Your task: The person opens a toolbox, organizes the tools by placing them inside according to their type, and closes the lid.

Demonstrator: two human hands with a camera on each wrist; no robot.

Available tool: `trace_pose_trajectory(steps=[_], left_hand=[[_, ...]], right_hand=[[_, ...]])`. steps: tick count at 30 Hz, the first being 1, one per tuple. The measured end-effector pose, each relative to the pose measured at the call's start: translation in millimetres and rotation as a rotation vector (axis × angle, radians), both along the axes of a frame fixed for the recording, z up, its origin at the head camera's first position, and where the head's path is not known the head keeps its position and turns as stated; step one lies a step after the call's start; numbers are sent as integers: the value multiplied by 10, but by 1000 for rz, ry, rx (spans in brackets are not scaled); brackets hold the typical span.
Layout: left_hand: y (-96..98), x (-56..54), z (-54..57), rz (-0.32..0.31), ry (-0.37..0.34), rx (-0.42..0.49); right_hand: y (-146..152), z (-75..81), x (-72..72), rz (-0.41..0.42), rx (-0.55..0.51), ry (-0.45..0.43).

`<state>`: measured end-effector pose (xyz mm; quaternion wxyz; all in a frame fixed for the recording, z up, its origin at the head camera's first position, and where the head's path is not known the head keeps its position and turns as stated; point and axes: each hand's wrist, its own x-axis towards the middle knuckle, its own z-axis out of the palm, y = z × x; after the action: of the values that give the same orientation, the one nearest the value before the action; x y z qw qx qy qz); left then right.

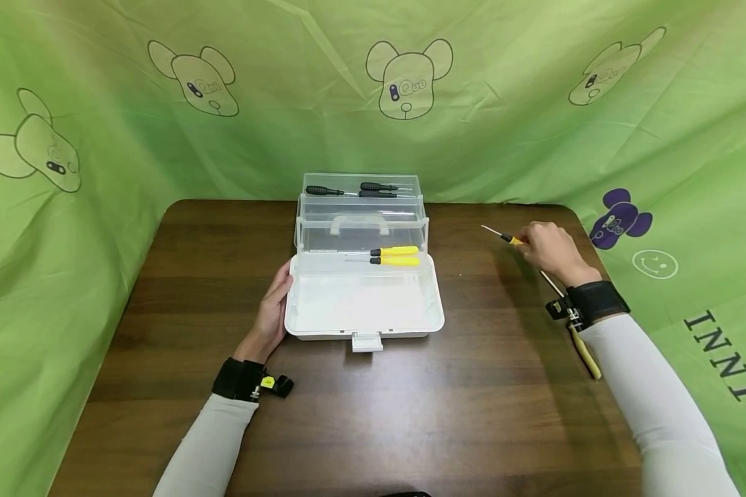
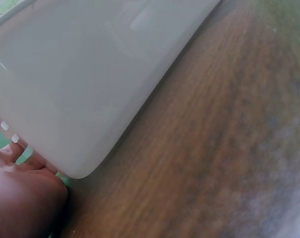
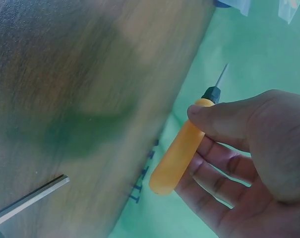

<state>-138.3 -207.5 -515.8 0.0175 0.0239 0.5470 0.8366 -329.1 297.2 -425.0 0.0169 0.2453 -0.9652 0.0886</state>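
Observation:
A toolbox (image 1: 364,304) with a white body and clear tiered trays stands open on the table. My left hand (image 1: 272,314) lies along its left side, fingers stretched against the rim; in the left wrist view part of that hand shows by the box's corner. Over the table's right side, my right hand (image 1: 553,250) grips a yellow-handled screwdriver (image 3: 177,158), thumb and fingers around the handle, thin tip pointing away. Two more yellow screwdrivers (image 1: 398,261) lie in the toolbox's lower tray. Several black-handled screwdrivers (image 1: 324,190) lie in the upper tiers.
Beneath my right forearm, on the table (image 1: 360,421), lies a tool with a metal shaft (image 3: 33,201) and a yellow and black handle (image 1: 586,353), partly hidden by the wrist strap. A green printed curtain (image 1: 273,138) hangs around the table's back and sides.

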Motion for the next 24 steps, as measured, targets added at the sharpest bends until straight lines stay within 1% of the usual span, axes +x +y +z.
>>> trace_pose_trajectory(steps=[7, 14, 24], left_hand=[[-2, 4, 4, -1, 12, -9], [4, 0, -2, -1, 2, -3], [4, -7, -5, 1, 0, 14]], right_hand=[[-59, 68, 77, 32, 1, 24], [-109, 136, 158, 59, 3, 47], [-185, 280, 272, 83, -4, 98]])
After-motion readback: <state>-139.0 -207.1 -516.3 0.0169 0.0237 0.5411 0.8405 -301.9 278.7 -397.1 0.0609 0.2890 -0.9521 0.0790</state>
